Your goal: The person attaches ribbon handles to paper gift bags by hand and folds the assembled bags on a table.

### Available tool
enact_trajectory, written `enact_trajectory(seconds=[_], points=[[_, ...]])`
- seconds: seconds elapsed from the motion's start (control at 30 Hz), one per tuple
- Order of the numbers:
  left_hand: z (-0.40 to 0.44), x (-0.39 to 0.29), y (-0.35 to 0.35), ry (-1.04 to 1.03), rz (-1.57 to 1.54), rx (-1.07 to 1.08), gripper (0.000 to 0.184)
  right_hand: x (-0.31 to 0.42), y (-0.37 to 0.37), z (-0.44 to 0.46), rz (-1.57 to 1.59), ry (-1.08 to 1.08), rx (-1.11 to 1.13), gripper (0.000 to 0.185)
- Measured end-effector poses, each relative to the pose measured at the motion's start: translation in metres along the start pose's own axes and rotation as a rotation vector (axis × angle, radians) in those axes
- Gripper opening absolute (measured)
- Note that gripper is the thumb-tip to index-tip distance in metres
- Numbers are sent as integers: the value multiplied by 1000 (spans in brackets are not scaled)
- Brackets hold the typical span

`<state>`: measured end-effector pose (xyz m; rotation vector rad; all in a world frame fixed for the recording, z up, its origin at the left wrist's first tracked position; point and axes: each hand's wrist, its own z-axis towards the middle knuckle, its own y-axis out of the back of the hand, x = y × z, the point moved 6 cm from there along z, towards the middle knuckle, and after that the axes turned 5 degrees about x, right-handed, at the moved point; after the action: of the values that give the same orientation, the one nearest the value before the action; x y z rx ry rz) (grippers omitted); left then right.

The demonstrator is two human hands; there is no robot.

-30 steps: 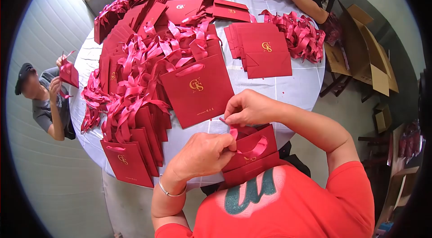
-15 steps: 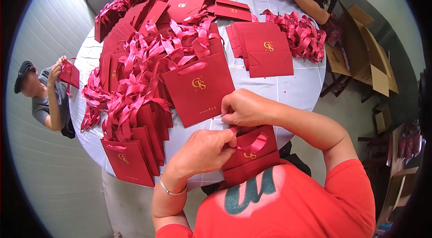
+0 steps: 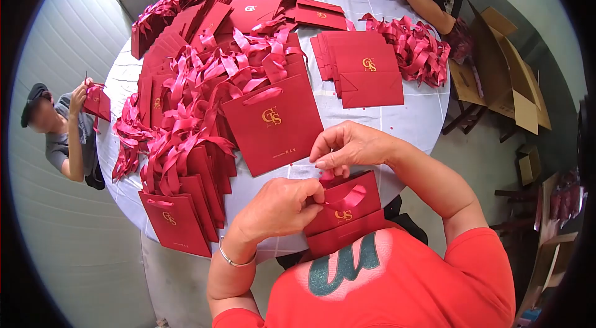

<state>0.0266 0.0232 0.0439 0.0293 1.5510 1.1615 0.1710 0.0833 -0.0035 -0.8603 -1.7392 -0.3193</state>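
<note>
A red paper gift bag point(image 3: 346, 233) with a gold logo stands at the table's near edge, against the red shirt. A pink ribbon handle point(image 3: 355, 196) loops over its front. My left hand point(image 3: 282, 204), with a bracelet at the wrist, is closed in a pinch at the bag's upper left edge. Above the bag's top, my right hand point(image 3: 354, 147) has thumb and fingertips together on a bit of pink ribbon point(image 3: 326, 175). The bag's opening is partly hidden by my fingers.
Rows of finished-looking red bags point(image 3: 273, 123) with ribbon handles cover the table's left and back. Flat bags point(image 3: 372, 73) and a ribbon heap point(image 3: 419, 52) lie right. Two other people work at the table point(image 3: 422, 120). Cardboard boxes point(image 3: 506, 73) stand beyond its right side.
My right hand has lifted slightly and turned, its fingers reaching out more and showing the ribbon below them. My left hand stays at the bag's edge.
</note>
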Motion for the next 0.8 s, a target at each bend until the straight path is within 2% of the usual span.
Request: enact_trajectory(seconds=[0.1,0.13,0.2,0.37,0.43,0.8], points=[[0,0,0,3,-4,6,18,-12,0,0,9,-12,194,25],[1,0,0,-1,1,4,18,-14,1,0,11,-10,194,25],[1,1,0,8,-9,9,18,-11,-2,-2,-72,106,235,28],[1,4,-2,98,-23,86,12,-8,-1,-1,-47,77,220,27],[1,1,0,18,-13,6,17,-7,-1,-1,-42,65,213,26],[-1,2,0,3,5,2,17,-10,0,2,5,110,243,25]])
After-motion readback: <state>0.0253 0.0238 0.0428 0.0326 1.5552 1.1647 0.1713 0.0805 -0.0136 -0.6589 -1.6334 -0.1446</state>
